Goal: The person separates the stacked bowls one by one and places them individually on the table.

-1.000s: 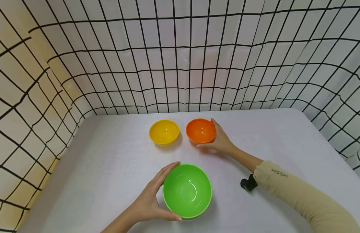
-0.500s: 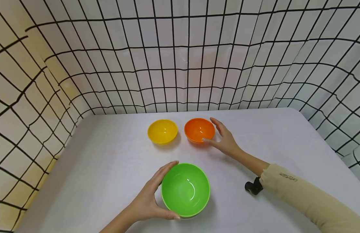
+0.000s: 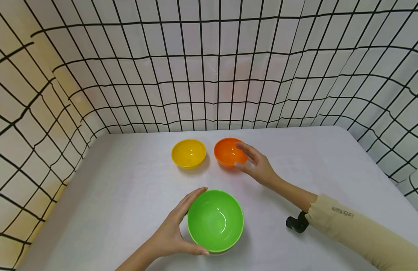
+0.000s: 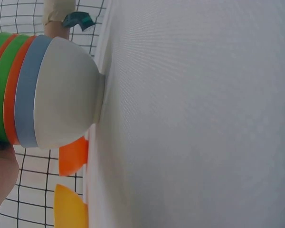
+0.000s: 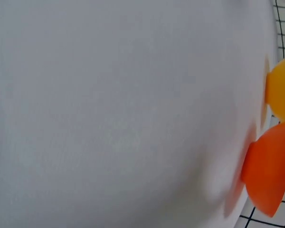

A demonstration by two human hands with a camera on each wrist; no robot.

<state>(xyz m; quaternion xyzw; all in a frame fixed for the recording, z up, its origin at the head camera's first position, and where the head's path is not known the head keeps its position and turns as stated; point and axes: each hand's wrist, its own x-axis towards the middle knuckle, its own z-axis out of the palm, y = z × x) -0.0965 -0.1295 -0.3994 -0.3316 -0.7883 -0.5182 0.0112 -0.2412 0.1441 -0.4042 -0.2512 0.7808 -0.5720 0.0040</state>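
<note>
My left hand (image 3: 173,231) grips the side of a stack of nested bowls, thumb near and fingers at the far side. A green bowl (image 3: 215,221) tops the stack. From the side, the left wrist view shows green and orange layers, then a blue bowl (image 4: 31,90), with a white bowl (image 4: 66,95) at the bottom. My right hand (image 3: 259,165) has its fingers loosely bent and overlaps the right edge of an orange bowl (image 3: 225,152), holding nothing. That bowl stands upright, also visible in the right wrist view (image 5: 270,171). Just left of it sits a yellow bowl (image 3: 188,153).
All bowls are on a white table (image 3: 127,180). A black wire grid (image 3: 219,81) over white sheeting surrounds its back and sides. A small black device (image 3: 297,223) sticks out from the right sleeve (image 3: 357,229).
The right hand has let go of the orange bowl and drawn back slightly toward the right, its fingers coming closer together. The left hand and stack stay in place.
</note>
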